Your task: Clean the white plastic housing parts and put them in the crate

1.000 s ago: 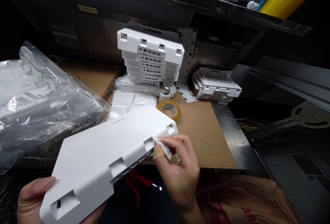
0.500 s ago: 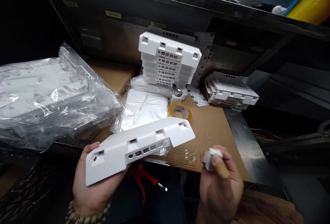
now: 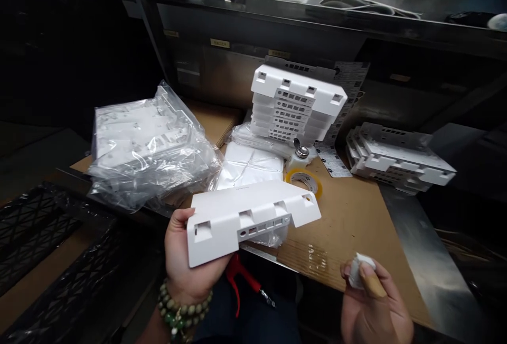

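Observation:
My left hand [image 3: 194, 272] grips the left end of a white plastic housing [image 3: 257, 206] with several square openings and a row of small ports along its front edge. The housing is tilted, its right end raised above the bench. At the lower right, my right hand [image 3: 376, 301] is closed, pinching a folded white cloth or tissue [image 3: 359, 270] between thumb and fingers, apart from the housing. Its thumb has a tan cover over it. Below the housing a red air blow gun [image 3: 245, 278] with a metal nozzle lies by my lap, partly hidden.
Stacked white housings [image 3: 297, 90] stand at the back, and more housings [image 3: 400, 156] at the right. A pump bottle [image 3: 298, 160], yellow tape roll [image 3: 320, 185] and white plastic bags [image 3: 249, 167] lie on cardboard [image 3: 356, 217]. Bagged parts [image 3: 146, 143] sit left, beside a black crate [image 3: 51, 249]. A shelf edge [image 3: 277, 12] runs above.
The view has swung left, so the scene sits farther right. The housing has been turned and tipped slightly in my left hand. My right hand still pinches the white cloth.

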{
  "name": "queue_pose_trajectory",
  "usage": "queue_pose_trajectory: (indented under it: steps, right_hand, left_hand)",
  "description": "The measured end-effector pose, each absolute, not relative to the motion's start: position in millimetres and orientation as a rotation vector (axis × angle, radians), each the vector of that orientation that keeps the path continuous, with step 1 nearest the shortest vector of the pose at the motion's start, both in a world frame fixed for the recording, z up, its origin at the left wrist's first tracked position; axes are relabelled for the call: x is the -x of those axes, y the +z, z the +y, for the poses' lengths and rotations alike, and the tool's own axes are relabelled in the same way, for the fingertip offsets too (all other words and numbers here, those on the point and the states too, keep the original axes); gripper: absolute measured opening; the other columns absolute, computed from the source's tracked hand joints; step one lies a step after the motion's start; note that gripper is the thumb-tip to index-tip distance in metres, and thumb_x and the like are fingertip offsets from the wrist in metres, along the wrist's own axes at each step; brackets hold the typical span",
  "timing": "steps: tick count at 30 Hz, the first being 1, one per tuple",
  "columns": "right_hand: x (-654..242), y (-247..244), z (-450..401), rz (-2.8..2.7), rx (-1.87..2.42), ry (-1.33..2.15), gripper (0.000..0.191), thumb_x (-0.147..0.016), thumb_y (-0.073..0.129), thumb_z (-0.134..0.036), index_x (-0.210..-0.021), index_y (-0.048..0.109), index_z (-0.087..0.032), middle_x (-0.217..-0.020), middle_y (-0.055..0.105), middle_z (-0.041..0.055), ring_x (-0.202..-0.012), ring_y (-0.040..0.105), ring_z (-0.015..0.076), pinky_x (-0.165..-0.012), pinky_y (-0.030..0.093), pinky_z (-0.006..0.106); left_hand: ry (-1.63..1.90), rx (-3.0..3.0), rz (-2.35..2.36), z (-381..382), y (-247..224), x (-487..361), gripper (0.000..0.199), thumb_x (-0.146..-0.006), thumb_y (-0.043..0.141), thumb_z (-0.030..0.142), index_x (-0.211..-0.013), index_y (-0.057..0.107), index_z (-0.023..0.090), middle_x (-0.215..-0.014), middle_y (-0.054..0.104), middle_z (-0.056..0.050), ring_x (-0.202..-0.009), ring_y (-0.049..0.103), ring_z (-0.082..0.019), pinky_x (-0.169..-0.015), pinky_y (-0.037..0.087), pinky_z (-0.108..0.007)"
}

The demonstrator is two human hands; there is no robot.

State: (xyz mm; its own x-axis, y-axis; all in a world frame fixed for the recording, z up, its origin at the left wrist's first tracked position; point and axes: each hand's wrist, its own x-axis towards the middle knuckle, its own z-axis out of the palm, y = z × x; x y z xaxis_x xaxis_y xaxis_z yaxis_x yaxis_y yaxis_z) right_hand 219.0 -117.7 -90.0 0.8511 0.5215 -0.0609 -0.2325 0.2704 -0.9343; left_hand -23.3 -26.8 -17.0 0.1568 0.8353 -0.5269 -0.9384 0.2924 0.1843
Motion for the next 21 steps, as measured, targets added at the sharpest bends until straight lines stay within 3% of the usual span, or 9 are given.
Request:
queue_pose_trajectory:
  steps: [5,8,11,14,18,21]
  right_hand:
    - [-205.2,-86.1,-112.4,-0.343,1.219,0.472,0.035,-0.063,0.094,-0.039,-0.085,0.076,-0.018,-0.079,0.068,0.0,-0.074,0.06,0.0144,-0.071,0.05,0.029]
    - [-197.0,-80.7,-104.8,-0.394,1.185,0.404,0.027,-0.074,0.087,-0.035,-0.091,0.073,-0.02,-0.09,0.069,0.0001,-0.085,0.064,0.0154,-0.084,0.051,0.031]
    - [-198.8,-75.6,-96.4,-0.355,1.142,0.405,0.019,-0.088,0.075,-0.035,-0.1,0.066,-0.023,-0.098,0.074,0.0016,-0.101,0.069,0.0196,-0.099,0.05,0.04]
    - [-205.4,-74.4,-91.7,-0.343,1.16,0.519,0.021,-0.093,0.071,-0.039,-0.103,0.063,-0.023,-0.1,0.077,0.0034,-0.104,0.072,0.0217,-0.101,0.051,0.044]
    - [-206.8,-77.3,-91.9,-0.334,1.173,0.615,0.023,-0.092,0.072,-0.042,-0.103,0.066,-0.023,-0.104,0.075,0.0015,-0.097,0.07,0.0157,-0.085,0.054,0.028]
    - [-202.0,-75.8,-95.2,-0.299,1.192,0.673,0.027,-0.089,0.075,-0.046,-0.102,0.068,-0.023,-0.096,0.072,-0.0009,-0.083,0.066,0.0138,-0.072,0.053,0.023]
  left_hand:
    - [1.263,0.059,0.478,-27.1,-22.3,16.6,0.05,-0.072,0.056,0.024,-0.119,0.073,0.018,-0.089,0.083,-0.009,-0.087,0.078,-0.034,-0.096,0.058,-0.058]
    - [1.237,-0.03,0.5,-23.6,-24.1,15.8,0.065,-0.064,0.054,0.025,-0.126,0.07,0.018,-0.085,0.082,-0.008,-0.095,0.077,-0.037,-0.098,0.057,-0.059]
    - [1.204,-0.096,0.53,-20.2,-23.7,16.6,0.074,-0.056,0.052,0.027,-0.128,0.068,0.018,-0.087,0.083,-0.008,-0.105,0.075,-0.041,-0.098,0.056,-0.062]
    - [1.151,-0.179,0.497,-20.9,-29.0,22.6,0.077,-0.055,0.051,0.027,-0.13,0.068,0.018,-0.092,0.083,-0.008,-0.108,0.073,-0.042,-0.096,0.057,-0.063]
    - [1.076,-0.285,0.424,-26.9,-46.1,38.3,0.081,-0.056,0.055,0.022,-0.137,0.064,0.021,-0.091,0.083,-0.003,-0.092,0.077,-0.038,-0.083,0.064,-0.053]
    - [1.041,-0.298,0.414,-30.0,-56.5,47.6,0.087,-0.05,0.06,0.023,-0.136,0.065,0.021,-0.087,0.083,-0.004,-0.062,0.076,-0.034,-0.053,0.064,-0.041]
